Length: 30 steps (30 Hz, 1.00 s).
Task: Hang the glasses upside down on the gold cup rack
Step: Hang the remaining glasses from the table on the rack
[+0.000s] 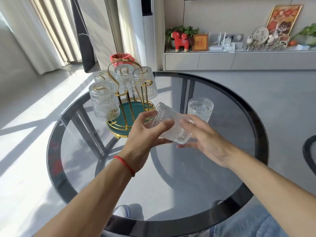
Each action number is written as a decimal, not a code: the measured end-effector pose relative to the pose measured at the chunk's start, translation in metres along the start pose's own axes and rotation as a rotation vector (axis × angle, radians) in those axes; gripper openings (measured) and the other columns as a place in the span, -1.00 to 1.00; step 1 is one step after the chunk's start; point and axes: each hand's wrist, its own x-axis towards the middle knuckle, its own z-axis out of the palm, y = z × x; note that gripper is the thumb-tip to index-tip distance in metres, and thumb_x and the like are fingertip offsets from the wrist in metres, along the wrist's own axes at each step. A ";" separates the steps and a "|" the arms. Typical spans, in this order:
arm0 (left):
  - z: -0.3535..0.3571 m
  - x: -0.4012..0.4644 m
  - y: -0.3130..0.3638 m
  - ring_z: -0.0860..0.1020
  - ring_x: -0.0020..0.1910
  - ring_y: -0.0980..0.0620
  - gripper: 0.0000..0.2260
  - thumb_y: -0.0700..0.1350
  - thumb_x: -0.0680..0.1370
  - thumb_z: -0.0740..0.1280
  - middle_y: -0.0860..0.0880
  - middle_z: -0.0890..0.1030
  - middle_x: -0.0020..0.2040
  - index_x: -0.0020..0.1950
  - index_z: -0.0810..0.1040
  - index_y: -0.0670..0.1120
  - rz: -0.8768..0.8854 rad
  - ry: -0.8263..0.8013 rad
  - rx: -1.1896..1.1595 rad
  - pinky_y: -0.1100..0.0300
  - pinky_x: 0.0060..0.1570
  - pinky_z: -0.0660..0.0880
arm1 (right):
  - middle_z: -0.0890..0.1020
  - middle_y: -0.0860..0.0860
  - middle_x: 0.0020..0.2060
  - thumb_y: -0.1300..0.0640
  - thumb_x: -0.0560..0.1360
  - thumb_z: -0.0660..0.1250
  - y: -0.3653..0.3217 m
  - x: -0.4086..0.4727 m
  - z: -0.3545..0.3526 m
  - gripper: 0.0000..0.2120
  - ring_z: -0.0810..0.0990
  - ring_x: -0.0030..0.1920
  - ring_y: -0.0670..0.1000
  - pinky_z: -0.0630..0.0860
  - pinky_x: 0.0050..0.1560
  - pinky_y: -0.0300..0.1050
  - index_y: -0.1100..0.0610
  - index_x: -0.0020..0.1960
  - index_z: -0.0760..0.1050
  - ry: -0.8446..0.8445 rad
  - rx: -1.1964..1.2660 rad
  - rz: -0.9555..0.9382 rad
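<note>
Sunlit glass worktop [239,168]: a tilted glass [171,124] is gripped by both hands (left [145,134], right [206,142]) at centre frame; it should be inverted fully, then lowered onto the gold rack's [126,93] free peg [147,84].

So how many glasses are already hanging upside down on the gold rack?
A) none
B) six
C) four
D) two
C: four glasses hang upside down on the gold rack, among them the nearest glass; a fifth glass is tilted between the left hand and right hand, and a sixth glass stands upright on the table.
</note>
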 end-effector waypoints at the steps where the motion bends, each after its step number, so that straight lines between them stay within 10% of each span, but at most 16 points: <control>1: -0.002 -0.001 0.001 0.72 0.10 -0.13 -0.34 -0.07 0.36 0.60 -0.25 0.66 0.23 0.40 0.44 -0.09 0.002 -0.005 -0.014 -0.17 0.06 0.69 | 0.65 0.21 0.30 -0.14 0.59 0.34 0.001 0.001 0.005 -0.51 0.66 0.20 0.15 0.64 0.17 0.15 0.07 0.44 0.50 -0.020 0.094 0.051; 6: -0.015 -0.002 0.000 0.70 0.15 -0.03 -0.30 0.08 0.41 0.56 -0.16 0.66 0.26 0.49 0.41 0.00 0.067 -0.040 0.136 -0.09 0.20 0.64 | 0.74 0.07 0.17 -0.04 0.54 0.47 -0.003 0.009 0.016 -0.71 0.73 0.12 0.05 0.71 0.06 0.10 0.04 0.21 0.68 0.080 0.296 -0.021; 12: -0.038 0.007 -0.020 0.45 0.43 -0.04 -0.39 0.25 0.58 0.37 -0.02 0.54 0.44 0.55 0.39 0.01 0.418 0.020 1.134 0.03 0.40 0.40 | 0.77 0.06 0.06 0.00 0.45 0.59 -0.044 0.034 0.013 -0.56 0.75 0.10 0.10 0.72 -0.07 -0.03 0.03 0.27 0.57 0.478 0.011 -0.187; 15: -0.047 0.015 -0.038 0.22 0.58 -0.09 -0.42 0.22 0.63 0.24 0.04 0.33 0.60 0.62 0.24 0.11 0.402 0.010 1.462 -0.10 0.50 0.26 | 0.60 0.02 0.39 -0.14 0.39 0.60 -0.072 0.047 0.009 -0.37 0.57 0.36 0.02 0.59 0.28 0.06 -0.19 0.42 0.51 0.556 -0.269 -0.273; 20: -0.048 0.019 -0.055 0.05 0.66 -0.13 -0.39 0.19 0.64 0.19 0.00 0.15 0.68 0.66 0.08 0.16 0.314 0.022 1.560 -0.27 0.56 0.11 | 0.44 -0.17 0.53 -0.11 0.42 0.57 -0.108 0.069 0.022 -0.25 0.33 0.41 -0.24 0.33 0.44 -0.15 -0.13 0.55 0.40 0.525 -0.493 -0.418; 30: -0.047 0.017 -0.056 -0.04 0.68 -0.14 -0.47 0.18 0.69 0.06 -0.04 0.07 0.71 0.66 0.10 0.14 0.269 0.013 1.562 -0.33 0.55 0.06 | 0.61 0.00 0.32 -0.16 0.40 0.58 -0.113 0.104 0.051 -0.38 0.52 0.27 -0.01 0.39 0.17 -0.17 0.02 0.36 0.50 0.454 -0.870 -0.432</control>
